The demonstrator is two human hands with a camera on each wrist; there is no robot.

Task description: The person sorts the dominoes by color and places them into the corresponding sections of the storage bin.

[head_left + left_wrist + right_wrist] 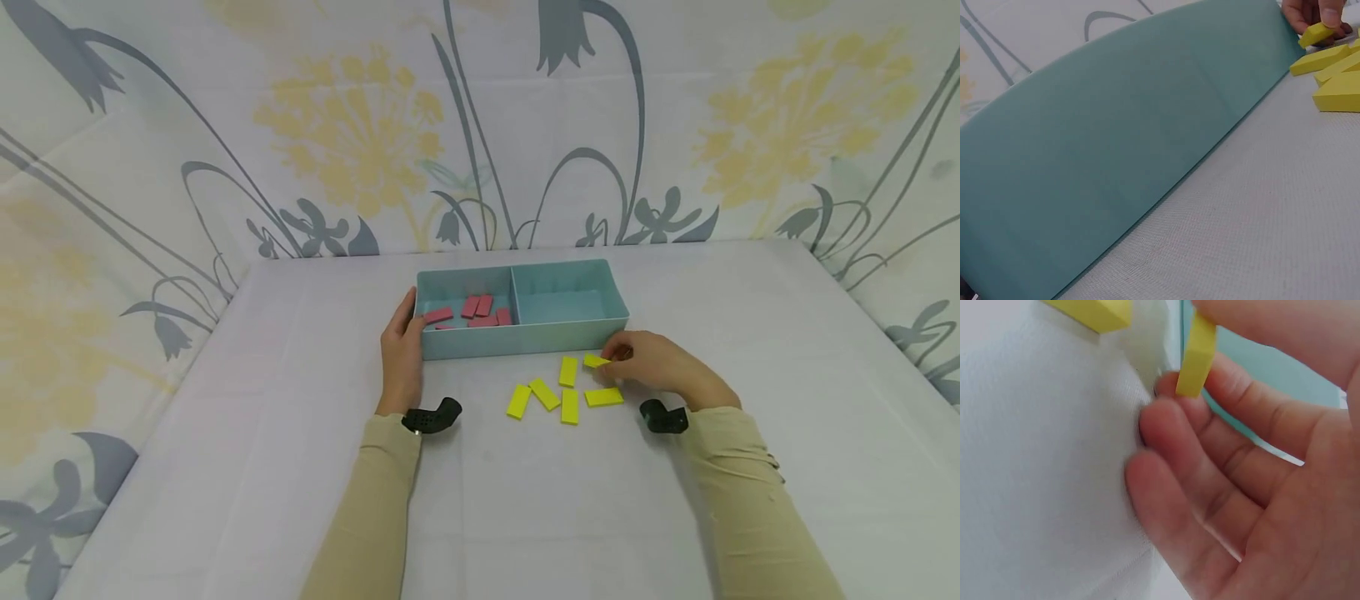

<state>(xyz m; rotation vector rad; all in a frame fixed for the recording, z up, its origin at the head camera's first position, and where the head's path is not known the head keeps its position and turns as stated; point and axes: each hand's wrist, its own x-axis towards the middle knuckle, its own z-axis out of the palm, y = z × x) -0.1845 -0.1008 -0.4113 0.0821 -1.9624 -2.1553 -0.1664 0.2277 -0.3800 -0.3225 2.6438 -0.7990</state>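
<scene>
A teal two-compartment box (525, 337) lies lengthwise in front of me. My left hand (402, 358) holds its left end, thumb at the front corner and fingers along the end wall. In the left wrist view the box's long front wall (1129, 131) fills much of the picture. Just off the front right corner, my right hand (652, 360) pinches a yellow block (1197, 356) between thumb and index finger. The block is tilted, and the other fingers are loosely bent close to the cloth. Several more yellow blocks (570, 407) lie flat in front of the box.
Several dark red blocks (438, 316) lie in the left compartment, beside the divider (514, 296); the right compartment's floor (570, 306) is bare. White cloth (525, 517) covers the table, and a flower-patterned cloth (495, 100) hangs behind. A black wrist camera (432, 416) sits on each wrist.
</scene>
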